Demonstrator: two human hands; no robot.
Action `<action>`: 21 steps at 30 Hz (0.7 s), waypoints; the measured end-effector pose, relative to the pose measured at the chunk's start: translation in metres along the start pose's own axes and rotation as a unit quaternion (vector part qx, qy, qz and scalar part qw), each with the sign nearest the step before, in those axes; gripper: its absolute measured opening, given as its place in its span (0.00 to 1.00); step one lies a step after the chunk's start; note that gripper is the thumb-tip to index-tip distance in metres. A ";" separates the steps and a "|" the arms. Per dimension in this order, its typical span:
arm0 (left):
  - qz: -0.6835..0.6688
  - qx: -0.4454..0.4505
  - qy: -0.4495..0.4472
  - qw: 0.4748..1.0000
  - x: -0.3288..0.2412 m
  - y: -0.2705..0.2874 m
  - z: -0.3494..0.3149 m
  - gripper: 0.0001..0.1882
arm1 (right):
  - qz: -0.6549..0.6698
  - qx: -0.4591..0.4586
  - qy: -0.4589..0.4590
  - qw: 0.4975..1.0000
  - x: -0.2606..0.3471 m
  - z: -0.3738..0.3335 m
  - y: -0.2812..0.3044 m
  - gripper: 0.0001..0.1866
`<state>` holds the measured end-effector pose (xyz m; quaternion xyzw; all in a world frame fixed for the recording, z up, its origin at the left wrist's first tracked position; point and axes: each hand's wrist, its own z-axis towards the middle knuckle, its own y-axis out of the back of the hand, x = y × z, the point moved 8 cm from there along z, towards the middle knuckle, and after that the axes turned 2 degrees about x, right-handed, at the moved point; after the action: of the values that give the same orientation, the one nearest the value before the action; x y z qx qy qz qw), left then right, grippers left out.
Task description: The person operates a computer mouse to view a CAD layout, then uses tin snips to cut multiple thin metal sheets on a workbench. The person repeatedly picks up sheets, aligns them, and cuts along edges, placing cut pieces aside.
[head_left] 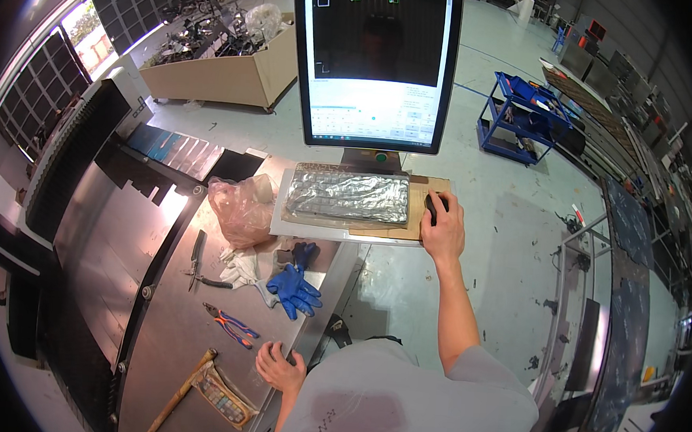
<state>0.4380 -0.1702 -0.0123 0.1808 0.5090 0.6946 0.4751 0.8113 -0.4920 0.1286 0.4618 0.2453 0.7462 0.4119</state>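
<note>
The right hand [445,228] lies over a black mouse [431,210], its thumb along the near-left side and the fingers curved over the body, so the mouse sits between them in a loose hold. Beneath the mouse is a piece of brown cardboard [417,198] on the right part of a pale tray [280,226], and just left of it on the same tray is a keyboard [347,196] wrapped in crinkled clear plastic. Behind the tray stands a monitor [375,59], lit, with a dark drawing area above and a pale panel below. The left hand [277,368] rests at the right edge of a metal table [170,308], its fingers a little apart and pointing to the upper left; a small dark thing shows beside it, and I cannot tell what it is or whether the hand touches it. Nearest on the table, up and to the left of that hand, are pliers [232,326] with red and blue handles, lying apart from it. Lower left are a keypad [224,397] in a yellowed clear cover and, alongside it, a long wooden handle [179,400]. Farther up the table lie a dark-handled hand tool [198,256], white gloves [240,266], a blue glove [295,290] and a pinkish plastic bag [239,209] near the tray's left end
</note>
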 end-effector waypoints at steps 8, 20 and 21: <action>0.002 0.001 0.002 1.000 0.000 0.000 -0.001 0.25 | -0.006 -0.016 0.029 0.999 -0.001 0.000 -0.003 0.24; 0.000 0.007 0.006 1.000 -0.001 0.000 0.000 0.25 | 0.003 0.001 0.017 1.000 0.003 0.001 0.001 0.24; -0.001 0.007 0.006 1.000 -0.001 0.000 0.000 0.25 | -0.004 0.001 0.015 1.000 0.002 0.000 0.001 0.24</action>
<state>0.4382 -0.1708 -0.0122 0.1791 0.5169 0.6918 0.4712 0.8108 -0.4905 0.1307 0.4497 0.2540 0.7515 0.4104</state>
